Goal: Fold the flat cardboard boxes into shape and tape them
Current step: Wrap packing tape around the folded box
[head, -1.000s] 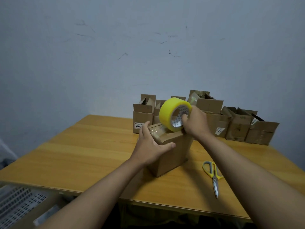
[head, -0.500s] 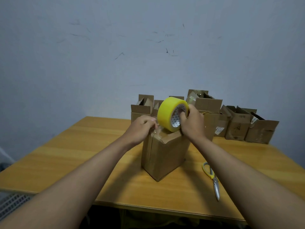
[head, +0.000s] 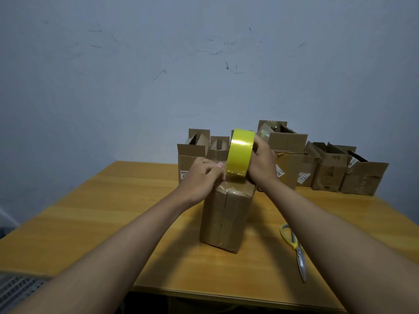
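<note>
Centrally, lower middle of frame: closed cardboard box (head: 225, 219) stands upright on the wooden table (head: 108, 214), seam down its near face, clear tape film over its top edge. Yellow tape roll (head: 240, 153) sits on edge on the box top, just above centre of frame, its outer band facing the camera.

Right hand (head: 260, 163) grips the roll from its right side, fingers curled round the rim; fingertips hidden behind the roll. Left hand (head: 204, 177) is at the box's top left edge, touching the roll's lower left; fingers curled, thumb and forefinger look to pinch the loose tape end against the box, though the tape itself is hard to make out there. Both forearms come in from the lower corners of the frame.

Yellow-handled scissors (head: 294, 248) lie flat on the table, lower right, apart from the box, blades pointing toward the near table edge.

Behind, right of centre against the blue-grey wall (head: 158, 75): a row of open-topped cardboard boxes (head: 326, 168), flaps up, some with white labels. White perforated item at lower left corner, partly cut off, cannot tell what.
</note>
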